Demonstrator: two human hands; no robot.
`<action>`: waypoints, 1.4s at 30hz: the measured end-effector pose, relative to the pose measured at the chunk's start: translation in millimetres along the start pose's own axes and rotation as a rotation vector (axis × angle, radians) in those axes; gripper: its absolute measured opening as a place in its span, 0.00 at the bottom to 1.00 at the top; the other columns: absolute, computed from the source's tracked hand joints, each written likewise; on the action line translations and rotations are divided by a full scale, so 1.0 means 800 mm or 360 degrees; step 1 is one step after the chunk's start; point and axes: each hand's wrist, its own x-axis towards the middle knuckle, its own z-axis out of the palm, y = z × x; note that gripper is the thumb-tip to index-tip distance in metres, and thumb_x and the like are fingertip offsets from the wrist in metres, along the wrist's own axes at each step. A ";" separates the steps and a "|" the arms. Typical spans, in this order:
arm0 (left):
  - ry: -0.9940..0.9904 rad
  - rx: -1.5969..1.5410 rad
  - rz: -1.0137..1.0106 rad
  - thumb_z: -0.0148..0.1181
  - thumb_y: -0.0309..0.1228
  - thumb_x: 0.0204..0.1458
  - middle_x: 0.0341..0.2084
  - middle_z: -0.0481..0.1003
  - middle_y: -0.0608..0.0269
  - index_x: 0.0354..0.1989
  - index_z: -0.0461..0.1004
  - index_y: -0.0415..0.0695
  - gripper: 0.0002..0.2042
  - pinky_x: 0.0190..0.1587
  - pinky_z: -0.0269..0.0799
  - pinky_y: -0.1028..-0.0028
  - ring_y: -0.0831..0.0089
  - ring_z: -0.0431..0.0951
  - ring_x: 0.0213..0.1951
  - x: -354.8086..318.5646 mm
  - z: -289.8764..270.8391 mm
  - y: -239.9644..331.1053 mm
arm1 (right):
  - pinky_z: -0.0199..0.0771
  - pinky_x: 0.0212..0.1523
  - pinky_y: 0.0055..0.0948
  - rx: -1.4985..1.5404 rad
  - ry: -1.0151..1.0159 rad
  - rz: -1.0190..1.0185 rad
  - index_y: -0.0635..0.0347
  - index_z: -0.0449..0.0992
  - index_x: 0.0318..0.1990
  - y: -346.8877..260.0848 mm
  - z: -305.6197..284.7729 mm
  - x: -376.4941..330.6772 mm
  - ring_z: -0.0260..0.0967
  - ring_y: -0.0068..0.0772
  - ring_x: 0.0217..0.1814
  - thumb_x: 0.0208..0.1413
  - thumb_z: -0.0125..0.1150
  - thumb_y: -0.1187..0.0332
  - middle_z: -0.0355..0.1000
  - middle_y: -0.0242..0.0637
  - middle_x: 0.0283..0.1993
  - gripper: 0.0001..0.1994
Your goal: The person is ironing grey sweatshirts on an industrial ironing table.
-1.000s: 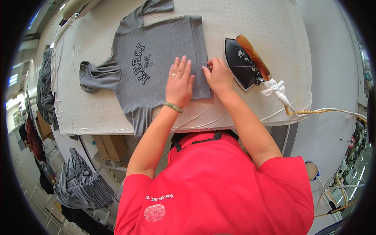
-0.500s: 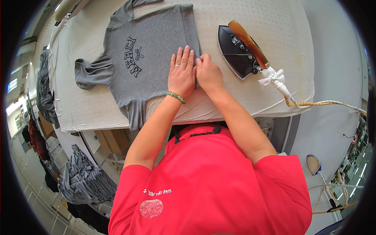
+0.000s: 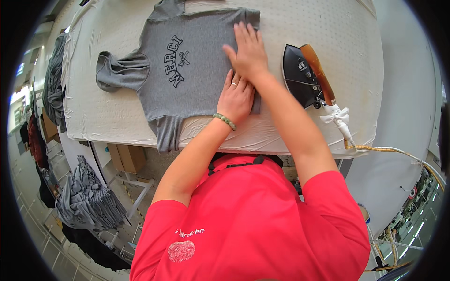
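Note:
A grey sweatshirt with dark lettering and a small bow on its chest lies flat on a padded, cloth-covered ironing table. Its hem points to the right, its collar to the left. My left hand, with a ring and a green bead bracelet, rests flat on the near part of the hem. Beyond it, my right hand lies spread on the hem's far part, thumb stretched out to the left. The right wrist passes over the left fingertips and partly hides them. Neither hand holds anything.
Right of my hands, a black iron with a brown handle rests on the table. Its cloth-wrapped cord runs off to the right. Grey garments hang at the lower left, and a cardboard box sits below the table edge.
My right hand has moved away from me along the hem and opened from a closed grip to flat. My left hand stays on the near hem. The whole view has shifted slightly.

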 end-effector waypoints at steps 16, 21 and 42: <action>0.0138 -0.0411 -0.0009 0.56 0.30 0.65 0.74 0.64 0.50 0.69 0.69 0.37 0.24 0.76 0.57 0.51 0.50 0.61 0.75 0.000 -0.016 -0.028 | 0.78 0.38 0.42 0.0368 -0.0356 0.0860 0.60 0.79 0.39 -0.025 -0.111 -0.134 0.79 0.45 0.38 0.57 0.70 0.67 0.78 0.43 0.38 0.08; 0.0099 -0.0302 0.0038 0.56 0.32 0.66 0.74 0.63 0.50 0.69 0.69 0.37 0.24 0.77 0.54 0.52 0.51 0.60 0.76 0.001 -0.009 -0.020 | 0.78 0.37 0.42 0.0287 -0.0283 0.0752 0.60 0.79 0.37 -0.022 -0.107 -0.128 0.79 0.46 0.36 0.55 0.72 0.67 0.78 0.43 0.35 0.08; 0.0055 -0.0005 -0.0112 0.53 0.37 0.66 0.76 0.61 0.54 0.72 0.67 0.42 0.27 0.79 0.47 0.51 0.55 0.56 0.78 0.002 0.004 0.001 | 0.76 0.53 0.34 0.0830 -0.0421 0.0823 0.63 0.71 0.61 -0.044 -0.129 -0.152 0.78 0.40 0.52 0.66 0.64 0.64 0.79 0.47 0.52 0.20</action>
